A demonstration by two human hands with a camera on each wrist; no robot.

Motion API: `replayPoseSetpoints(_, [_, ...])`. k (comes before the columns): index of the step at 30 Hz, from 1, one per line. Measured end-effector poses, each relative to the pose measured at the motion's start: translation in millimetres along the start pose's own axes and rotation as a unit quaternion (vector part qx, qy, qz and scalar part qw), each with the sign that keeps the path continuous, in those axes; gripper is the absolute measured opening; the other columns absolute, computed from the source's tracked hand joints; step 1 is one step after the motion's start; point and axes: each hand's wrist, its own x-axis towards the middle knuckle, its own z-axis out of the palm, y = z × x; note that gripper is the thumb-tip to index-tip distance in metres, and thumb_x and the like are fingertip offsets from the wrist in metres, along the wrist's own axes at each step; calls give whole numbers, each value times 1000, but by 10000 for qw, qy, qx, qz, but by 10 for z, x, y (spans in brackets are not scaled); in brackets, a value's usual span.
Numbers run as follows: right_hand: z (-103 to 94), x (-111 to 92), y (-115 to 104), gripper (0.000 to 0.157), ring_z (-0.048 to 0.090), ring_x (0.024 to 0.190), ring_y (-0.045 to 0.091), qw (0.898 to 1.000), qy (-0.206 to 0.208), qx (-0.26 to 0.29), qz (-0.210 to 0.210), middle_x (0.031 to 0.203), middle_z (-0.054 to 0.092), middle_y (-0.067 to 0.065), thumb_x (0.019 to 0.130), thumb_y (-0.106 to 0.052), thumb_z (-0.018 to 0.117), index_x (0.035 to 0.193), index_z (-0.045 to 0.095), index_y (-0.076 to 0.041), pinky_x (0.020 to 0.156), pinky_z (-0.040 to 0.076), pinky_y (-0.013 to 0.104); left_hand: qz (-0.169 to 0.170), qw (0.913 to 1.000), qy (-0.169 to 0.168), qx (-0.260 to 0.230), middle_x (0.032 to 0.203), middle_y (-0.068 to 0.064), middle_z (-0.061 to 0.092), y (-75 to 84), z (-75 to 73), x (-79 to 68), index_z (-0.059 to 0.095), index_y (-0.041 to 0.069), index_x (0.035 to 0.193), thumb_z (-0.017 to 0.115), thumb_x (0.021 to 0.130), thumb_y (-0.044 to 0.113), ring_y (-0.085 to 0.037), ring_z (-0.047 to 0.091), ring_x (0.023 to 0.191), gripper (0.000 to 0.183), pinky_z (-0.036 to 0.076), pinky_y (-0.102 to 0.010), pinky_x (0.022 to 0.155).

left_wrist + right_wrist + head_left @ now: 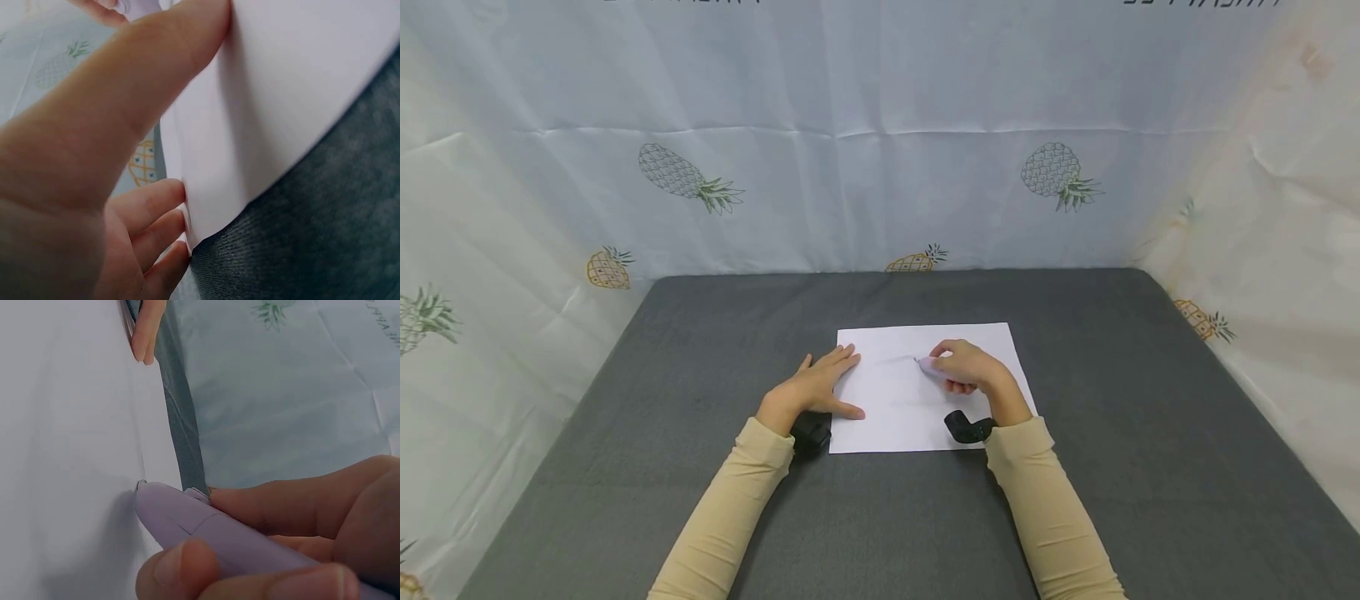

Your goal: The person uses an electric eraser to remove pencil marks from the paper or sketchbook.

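Observation:
A white sheet of paper (887, 425) lies on the dark grey cloth. My left hand (822, 383) rests over its left edge, fingers spread and thumb pressing on the sheet; the left wrist view shows the thumb (169, 56) and several fingertips at the paper's edge. My right hand (967, 365) grips a pale purple utility knife (219, 534), slim and rounded, between thumb and fingers. Its small metal tip (141, 484) points left, right at the paper's surface. A thin line (136, 425) runs over the sheet from that tip toward the left hand's fingers.
The grey-covered table (700, 333) spreads around the paper. A pale curtain with printed pineapples (1051, 170) hangs behind and at both sides. Black wrist cameras (967, 427) sit under both wrists, the right one over the paper's lower part.

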Motion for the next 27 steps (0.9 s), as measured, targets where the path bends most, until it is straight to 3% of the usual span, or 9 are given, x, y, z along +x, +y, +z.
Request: replayPoseSetpoints(27, [54, 49, -28, 35, 40, 43, 8, 9997, 161, 168, 64, 54, 49, 0, 99, -20, 47, 130, 49, -6, 42, 32, 19, -18, 10000, -37, 46, 165, -8, 12, 8, -16, -5, 24, 11, 154, 75, 78, 49, -28, 10, 154, 99, 3, -64, 121])
